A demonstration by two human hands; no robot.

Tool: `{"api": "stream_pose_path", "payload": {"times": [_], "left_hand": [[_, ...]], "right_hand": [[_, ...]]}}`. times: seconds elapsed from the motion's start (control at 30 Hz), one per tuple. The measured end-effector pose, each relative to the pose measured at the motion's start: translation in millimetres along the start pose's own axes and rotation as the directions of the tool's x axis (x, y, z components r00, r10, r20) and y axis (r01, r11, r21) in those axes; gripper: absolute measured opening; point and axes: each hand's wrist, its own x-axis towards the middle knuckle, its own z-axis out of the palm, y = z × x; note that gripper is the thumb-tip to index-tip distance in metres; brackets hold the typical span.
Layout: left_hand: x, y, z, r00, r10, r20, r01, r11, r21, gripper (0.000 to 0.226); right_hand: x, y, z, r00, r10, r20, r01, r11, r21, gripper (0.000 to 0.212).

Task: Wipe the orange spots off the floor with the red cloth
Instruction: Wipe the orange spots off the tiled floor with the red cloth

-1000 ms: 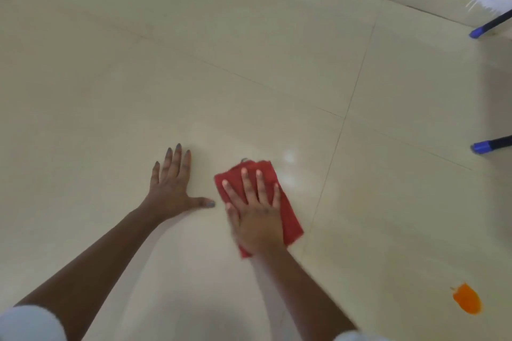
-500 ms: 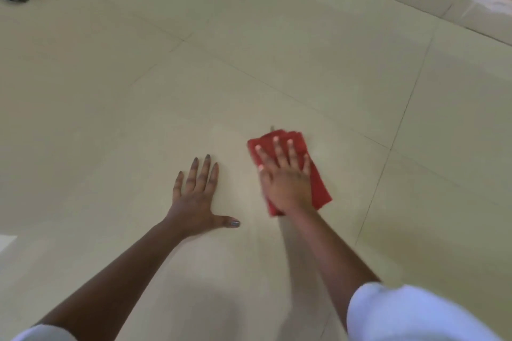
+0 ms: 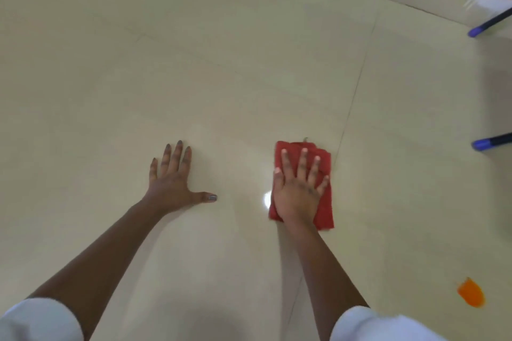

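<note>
One orange spot (image 3: 471, 292) is waiting lower right; right hand (image 3: 297, 188), spread flat, is pressing the red cloth (image 3: 325, 202), left hand (image 3: 173, 183) is bracing open; slide firmly.

open floor (image 3: 221, 63) ahead, blue-tipped legs (image 3: 483, 144) far right

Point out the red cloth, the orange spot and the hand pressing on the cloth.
red cloth (image 3: 327, 203): head view, bare right edge beside the hand.
orange spot (image 3: 471, 292): head view, middle of the spot.
right hand (image 3: 297, 196): head view, back of the hand.
</note>
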Motion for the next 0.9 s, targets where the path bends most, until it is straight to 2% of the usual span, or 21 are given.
{"api": "stream_pose_path", "payload": {"times": [0.07,0.1,0.17,0.27,0.33,0.4,0.47,0.57,0.63,0.77,0.8,0.9], "left_hand": [[-6.0,8.5,0.8,0.998,0.053,0.022,-0.053,0.998,-0.022,0.141],[-11.4,16.0,5.4,0.992,0.113,0.057,-0.111,0.993,-0.027,0.144],[-26.2,32.2,21.3,0.963,0.239,0.123,-0.240,0.971,-0.010,0.144],[-40.8,41.1,39.1,0.952,0.282,0.119,-0.288,0.957,0.039,0.136],[-43.9,40.2,39.1,0.953,0.290,0.091,-0.295,0.954,0.044,0.129],[-43.0,39.8,37.0,0.953,0.294,0.076,-0.297,0.954,0.031,0.128],[-43.7,43.2,34.0,0.956,0.282,0.081,-0.285,0.958,0.036,0.132],[-44.1,53.4,30.5,0.968,0.236,0.085,-0.240,0.970,0.034,0.143],[-44.8,77.5,33.4,0.949,0.301,0.094,-0.305,0.952,0.035,0.146],[-45.4,150.2,54.4,0.840,0.517,0.168,-0.532,0.845,0.057,0.137],[-43.5,166.0,59.5,0.826,0.532,0.183,-0.551,0.831,0.072,0.138],[-39.9,193.2,71.2,0.811,0.548,0.205,-0.580,0.801,0.152,0.138]], "right_hand": [[-22.6,6.3,1.5,0.995,0.101,-0.018,-0.101,0.995,0.020,0.053],[-35.4,6.2,2.0,0.998,0.064,-0.018,-0.064,0.998,0.022,0.053],[-61.6,8.1,2.6,0.993,-0.114,-0.006,0.114,0.994,0.000,0.052],[-96.5,32.3,4.4,0.921,-0.390,-0.005,0.389,0.920,-0.037,0.049],[-114.4,62.8,5.5,0.894,-0.447,0.002,0.447,0.894,-0.026,0.048],[-110.2,97.1,-0.8,0.942,-0.335,0.002,0.335,0.941,-0.037,0.049],[-82.0,123.1,-14.4,0.991,-0.127,-0.030,0.125,0.990,-0.067,0.050],[-26.6,132.5,-27.7,0.993,0.108,0.038,-0.107,0.994,-0.032,0.051],[-22.0,119.5,-25.0,0.994,0.096,0.055,-0.096,0.995,-0.001,0.051],[-105.8,123.9,-6.6,0.981,-0.188,-0.045,0.187,0.982,-0.034,0.050],[-126.8,140.7,-4.8,0.982,-0.179,-0.059,0.178,0.984,-0.029,0.051],[-130.0,199.1,-10.8,0.994,0.018,-0.108,-0.022,0.999,-0.039,0.051]]}}
